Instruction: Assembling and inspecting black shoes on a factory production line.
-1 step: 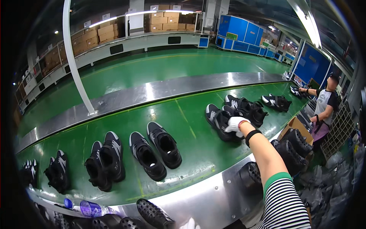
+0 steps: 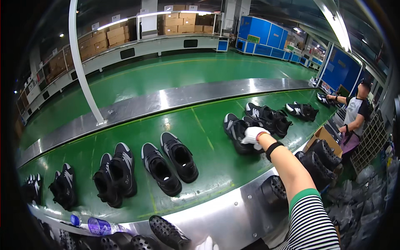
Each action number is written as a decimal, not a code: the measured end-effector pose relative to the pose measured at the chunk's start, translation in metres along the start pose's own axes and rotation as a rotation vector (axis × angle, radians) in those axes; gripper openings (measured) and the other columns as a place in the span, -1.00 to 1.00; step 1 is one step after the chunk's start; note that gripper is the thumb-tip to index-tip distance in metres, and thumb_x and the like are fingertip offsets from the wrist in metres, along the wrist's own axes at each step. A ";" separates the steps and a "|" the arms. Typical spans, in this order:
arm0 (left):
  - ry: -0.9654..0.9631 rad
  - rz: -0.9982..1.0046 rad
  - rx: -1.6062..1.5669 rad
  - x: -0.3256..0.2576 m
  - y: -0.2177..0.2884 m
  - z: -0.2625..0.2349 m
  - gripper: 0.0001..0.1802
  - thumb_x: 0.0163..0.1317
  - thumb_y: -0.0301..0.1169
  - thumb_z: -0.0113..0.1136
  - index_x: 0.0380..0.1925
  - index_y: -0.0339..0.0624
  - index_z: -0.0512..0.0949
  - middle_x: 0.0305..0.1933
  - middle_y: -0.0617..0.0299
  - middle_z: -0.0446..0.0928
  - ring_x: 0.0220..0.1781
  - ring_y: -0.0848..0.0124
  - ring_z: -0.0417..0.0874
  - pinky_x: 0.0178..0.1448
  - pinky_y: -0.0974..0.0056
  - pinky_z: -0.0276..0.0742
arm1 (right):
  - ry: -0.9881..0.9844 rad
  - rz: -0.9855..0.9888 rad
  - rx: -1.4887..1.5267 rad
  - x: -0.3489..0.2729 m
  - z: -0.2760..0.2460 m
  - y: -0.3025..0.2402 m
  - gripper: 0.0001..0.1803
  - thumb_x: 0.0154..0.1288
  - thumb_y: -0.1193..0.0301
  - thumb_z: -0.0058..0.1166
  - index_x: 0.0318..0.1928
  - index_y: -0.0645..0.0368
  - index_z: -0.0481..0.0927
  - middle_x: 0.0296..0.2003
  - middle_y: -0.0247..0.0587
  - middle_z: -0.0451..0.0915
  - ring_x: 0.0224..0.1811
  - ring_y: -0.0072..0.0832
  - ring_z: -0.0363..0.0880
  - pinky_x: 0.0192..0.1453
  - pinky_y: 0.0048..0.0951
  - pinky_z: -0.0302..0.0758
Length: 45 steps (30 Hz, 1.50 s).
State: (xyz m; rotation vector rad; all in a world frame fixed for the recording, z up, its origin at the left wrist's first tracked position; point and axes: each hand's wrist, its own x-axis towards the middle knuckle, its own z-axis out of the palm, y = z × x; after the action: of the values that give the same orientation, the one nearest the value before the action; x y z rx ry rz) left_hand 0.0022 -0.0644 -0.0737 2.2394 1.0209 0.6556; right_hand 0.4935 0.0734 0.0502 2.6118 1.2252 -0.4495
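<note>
My right hand (image 2: pixel 253 136), in a white glove, reaches forward over the green belt. Its fingers are closed on the heel end of a black sneaker (image 2: pixel 238 135) with a grey toe. What the fingertips touch inside the shoe is hidden. Just behind it, other black sneakers (image 2: pixel 270 118) with white side marks stand close together. Only the white-gloved fingertips of my left hand (image 2: pixel 207 243) show at the lower edge. Beside them a black perforated shoe-shaped piece (image 2: pixel 166 231) lies tilted on the metal rim; whether the hand touches it, I cannot make out.
Pairs of black sneakers (image 2: pixel 170 166) stand leftward along the green belt (image 2: pixel 208 175). Black perforated pieces (image 2: pixel 318 160) fill a carton on the right, near another person (image 2: pixel 354 114) at the belt. A purple-labelled bottle (image 2: pixel 99 226) lies by the near rim. A white post (image 2: pixel 85 71) rises at left.
My right hand and the sneaker under it have shifted very slightly to the left. My left fingertips stay at the lower edge.
</note>
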 end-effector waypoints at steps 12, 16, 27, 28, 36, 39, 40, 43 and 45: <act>0.215 0.095 -0.208 0.046 0.030 0.014 -0.35 0.28 -0.44 0.28 0.35 -0.42 0.35 -0.19 -0.02 0.59 -0.15 0.09 0.59 0.04 0.07 0.54 | 0.073 -0.504 0.135 -0.239 0.034 -0.116 -0.56 0.34 0.16 -0.01 -0.25 0.32 0.73 -0.33 0.19 0.71 -0.22 0.05 0.73 -0.02 -0.07 0.61; 0.136 0.013 -0.381 0.050 0.035 0.018 -0.25 0.32 -0.34 0.30 0.42 -0.42 0.24 0.38 -0.26 0.34 0.30 -0.01 0.50 0.38 0.09 0.42 | 0.146 -0.538 0.168 -0.310 0.083 -0.106 -0.61 0.37 0.12 0.07 -0.16 0.24 0.59 -0.43 0.13 0.64 -0.40 0.03 0.69 -0.33 0.00 0.63; 0.424 0.342 0.053 0.038 0.070 -0.027 -0.56 0.09 -0.52 0.33 0.04 -0.30 0.60 -0.08 -0.05 0.62 -0.02 -0.03 0.62 0.12 -0.01 0.51 | 0.559 -0.175 0.192 -0.355 0.080 0.033 -0.73 0.21 0.40 0.20 -0.04 0.00 0.60 -0.14 -0.14 0.55 -0.13 -0.09 0.61 -0.15 -0.09 0.60; 0.412 0.493 0.038 0.038 0.087 -0.030 -0.58 0.07 -0.53 0.34 0.00 -0.28 0.62 -0.11 -0.03 0.63 -0.05 -0.01 0.64 0.10 0.00 0.51 | 0.611 -0.218 0.176 -0.349 0.089 0.052 -0.66 0.19 0.43 0.21 0.01 -0.04 0.61 -0.10 -0.10 0.53 -0.08 -0.06 0.60 -0.06 -0.06 0.59; -0.132 0.633 0.175 0.049 0.096 -0.017 -0.63 0.00 -0.59 0.14 -0.12 -0.19 0.62 -0.28 0.10 0.57 -0.26 0.09 0.60 -0.17 0.06 0.47 | 0.535 -0.358 -0.032 -0.314 0.117 0.075 -0.76 0.31 0.39 -0.01 -0.04 -0.08 0.56 -0.22 -0.07 0.48 -0.18 -0.10 0.58 -0.16 -0.09 0.58; -0.170 0.687 0.105 0.039 0.094 -0.025 -0.65 -0.03 -0.61 0.15 -0.16 -0.18 0.61 -0.34 0.14 0.56 -0.30 0.10 0.60 -0.20 0.06 0.47 | 0.553 -0.361 -0.084 -0.311 0.119 0.075 -0.82 0.30 0.35 0.01 -0.10 -0.05 0.57 -0.24 -0.10 0.49 -0.19 -0.13 0.59 -0.20 -0.11 0.58; -0.157 0.727 0.064 0.034 0.091 -0.027 -0.64 -0.03 -0.61 0.15 -0.16 -0.18 0.61 -0.35 0.15 0.56 -0.32 0.09 0.59 -0.20 0.06 0.47 | 0.551 -0.360 -0.111 -0.311 0.119 0.074 -0.83 0.30 0.34 0.01 -0.11 -0.05 0.57 -0.24 -0.10 0.50 -0.20 -0.13 0.59 -0.20 -0.10 0.58; -0.183 0.659 0.048 0.034 0.098 -0.034 -0.65 -0.03 -0.56 0.25 -0.14 -0.21 0.59 -0.29 0.11 0.56 -0.26 0.07 0.59 -0.13 0.04 0.48 | 0.545 -0.395 -0.113 -0.308 0.115 0.076 -0.83 0.22 0.42 0.04 -0.16 -0.02 0.54 -0.28 -0.08 0.47 -0.21 -0.09 0.57 -0.22 -0.06 0.53; -0.171 0.583 0.062 0.030 0.112 -0.047 -0.50 -0.09 -0.56 0.43 -0.04 -0.25 0.59 -0.07 0.02 0.62 -0.02 0.00 0.63 0.11 0.03 0.50 | 0.604 -0.389 -0.108 -0.317 0.105 0.080 -0.83 0.20 0.42 0.05 -0.16 0.00 0.54 -0.29 -0.09 0.47 -0.22 -0.09 0.56 -0.22 -0.06 0.51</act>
State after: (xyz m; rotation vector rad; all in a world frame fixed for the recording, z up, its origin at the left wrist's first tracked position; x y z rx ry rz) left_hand 0.0455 -0.0867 0.0419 2.6098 0.2964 0.6550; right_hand 0.3445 -0.2352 0.0733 2.4878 1.8862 0.3792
